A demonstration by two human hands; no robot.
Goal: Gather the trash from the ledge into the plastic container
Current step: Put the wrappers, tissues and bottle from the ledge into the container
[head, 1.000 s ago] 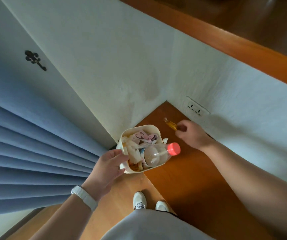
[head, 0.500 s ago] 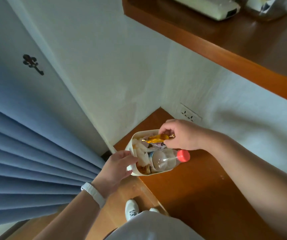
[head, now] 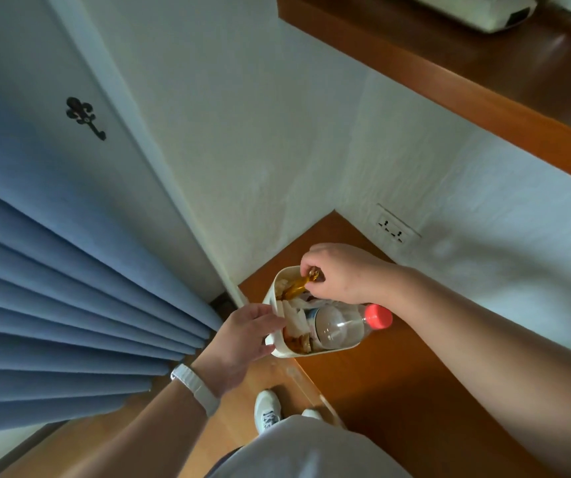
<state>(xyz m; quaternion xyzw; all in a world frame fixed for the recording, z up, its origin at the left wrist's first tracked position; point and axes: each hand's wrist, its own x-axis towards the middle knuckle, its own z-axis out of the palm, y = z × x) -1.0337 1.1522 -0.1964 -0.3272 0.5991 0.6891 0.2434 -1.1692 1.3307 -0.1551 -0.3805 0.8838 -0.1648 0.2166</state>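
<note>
Over container (head: 278, 350), wrapper (head: 296, 287) angled down-left, right hand (head: 341, 276) pinching

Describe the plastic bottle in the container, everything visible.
The plastic bottle is clear, apparently empty, with a pale label band near its base and a red cap. It lies tilted in the cream container, base buried among wrappers, neck and cap jutting past the rim on the right, over the wooden ledge. Neither hand grips it; the right forearm passes close above the cap.

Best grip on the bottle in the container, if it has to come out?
Take the plastic bottle by its neck just below the red cap, coming from the right: that end overhangs the container rim, while trash and walls crowd the body.
</note>
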